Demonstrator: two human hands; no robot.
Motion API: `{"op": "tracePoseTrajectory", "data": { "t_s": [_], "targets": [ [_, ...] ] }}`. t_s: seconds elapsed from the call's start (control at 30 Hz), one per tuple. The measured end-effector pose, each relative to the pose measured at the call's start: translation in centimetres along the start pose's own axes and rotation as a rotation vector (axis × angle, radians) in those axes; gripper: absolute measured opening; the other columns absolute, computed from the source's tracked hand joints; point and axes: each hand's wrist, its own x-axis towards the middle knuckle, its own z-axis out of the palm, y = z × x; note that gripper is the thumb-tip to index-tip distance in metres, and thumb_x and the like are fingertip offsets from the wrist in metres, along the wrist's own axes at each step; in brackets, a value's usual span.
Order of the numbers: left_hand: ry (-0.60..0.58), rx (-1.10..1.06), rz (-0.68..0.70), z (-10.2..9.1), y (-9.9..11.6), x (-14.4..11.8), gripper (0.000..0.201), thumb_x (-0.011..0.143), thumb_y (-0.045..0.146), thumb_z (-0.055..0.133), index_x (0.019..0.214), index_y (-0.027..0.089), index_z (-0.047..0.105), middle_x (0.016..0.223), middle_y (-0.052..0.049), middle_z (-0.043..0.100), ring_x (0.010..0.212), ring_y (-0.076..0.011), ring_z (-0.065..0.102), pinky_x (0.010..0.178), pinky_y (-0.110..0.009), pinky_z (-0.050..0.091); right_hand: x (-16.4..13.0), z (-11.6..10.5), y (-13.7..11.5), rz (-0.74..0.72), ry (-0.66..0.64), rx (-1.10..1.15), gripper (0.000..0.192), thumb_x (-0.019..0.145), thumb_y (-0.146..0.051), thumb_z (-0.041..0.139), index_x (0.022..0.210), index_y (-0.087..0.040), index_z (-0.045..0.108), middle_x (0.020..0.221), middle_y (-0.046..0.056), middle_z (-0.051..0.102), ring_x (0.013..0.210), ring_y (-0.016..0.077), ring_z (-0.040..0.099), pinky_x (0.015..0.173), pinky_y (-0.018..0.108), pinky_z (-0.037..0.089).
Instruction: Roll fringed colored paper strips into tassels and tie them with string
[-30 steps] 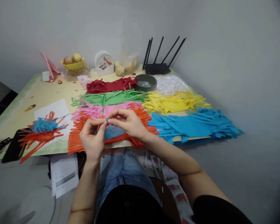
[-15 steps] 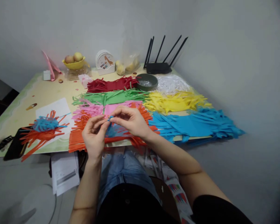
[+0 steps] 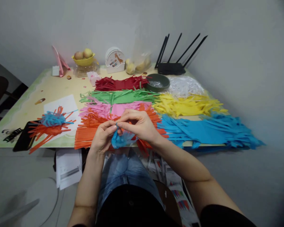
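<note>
My left hand [image 3: 103,135] and my right hand [image 3: 139,125] meet over the table's front edge. Both are closed in a pinch on one blue paper tassel [image 3: 117,141], whose strips hang below the fingers. Fingers hide its top. Under and around my hands lies orange fringed paper [image 3: 85,135]. Just beyond is pink fringed paper [image 3: 119,108], then green [image 3: 123,96] and dark red [image 3: 123,84] fringed paper. To the right spread blue fringed paper [image 3: 203,129] and yellow fringed paper [image 3: 186,105].
At the left, orange and blue tassels [image 3: 53,119] lie on a white sheet [image 3: 72,102] beside a black phone [image 3: 22,138]. Farther back stand a green bowl [image 3: 164,82], white strings [image 3: 186,86], a black router [image 3: 171,68], a yellow fruit bowl [image 3: 84,60] and a coaster holder [image 3: 115,67].
The view has shifted, so the table things appear farther right. Between my hands, more of the blue tassel now hangs in sight below the pinching fingers.
</note>
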Motion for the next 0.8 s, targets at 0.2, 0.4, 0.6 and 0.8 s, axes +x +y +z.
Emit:
{"op": "tracePoseTrajectory", "data": {
  "t_s": [0.2, 0.4, 0.6, 0.8],
  "targets": [
    [-0.019, -0.017, 0.012, -0.1, -0.3, 0.0, 0.043, 0.057, 0.050, 0.092, 0.064, 0.015, 0.066, 0.056, -0.001, 0.060, 0.052, -0.0112, 0.056, 0.056, -0.025, 0.049, 0.2, 0.4, 0.2, 0.021, -0.076, 0.013, 0.024, 0.087, -0.039, 0.074, 0.073, -0.020, 0.076, 0.063, 0.002, 0.069, 0.067, 0.0143, 0.061, 0.068, 0.030, 0.050],
    [-0.001, 0.038, 0.052, -0.7, -0.5, -0.2, 0.041, 0.059, 0.045, 0.092, 0.060, 0.016, 0.063, 0.054, 0.000, 0.060, 0.056, -0.0133, 0.058, 0.058, -0.025, 0.050, -0.1, 1.1, 0.6, 0.023, 0.070, -0.028, 0.023, 0.086, -0.041, 0.073, 0.075, -0.021, 0.075, 0.068, 0.002, 0.067, 0.067, 0.0147, 0.060, 0.066, 0.030, 0.049],
    [0.012, 0.239, 0.052, -1.5, 0.5, -1.2, 0.038, 0.067, 0.049, 0.087, 0.067, 0.017, 0.067, 0.059, -0.001, 0.064, 0.053, -0.0111, 0.056, 0.053, -0.022, 0.046, -0.7, 2.0, 1.9, 0.074, 0.167, 0.054, 0.020, 0.084, -0.037, 0.074, 0.076, -0.019, 0.074, 0.074, 0.002, 0.067, 0.070, 0.0137, 0.058, 0.065, 0.028, 0.046],
    [-0.099, 0.525, -0.036, -4.5, 2.5, -1.1, 0.034, 0.074, 0.048, 0.081, 0.085, 0.017, 0.072, 0.067, -0.004, 0.069, 0.057, -0.0141, 0.062, 0.054, -0.025, 0.050, -1.4, 1.8, 3.5, 0.153, 0.102, 0.122, 0.021, 0.085, -0.039, 0.072, 0.084, -0.018, 0.075, 0.083, 0.004, 0.071, 0.080, 0.0149, 0.063, 0.076, 0.029, 0.050]
  ]
}}
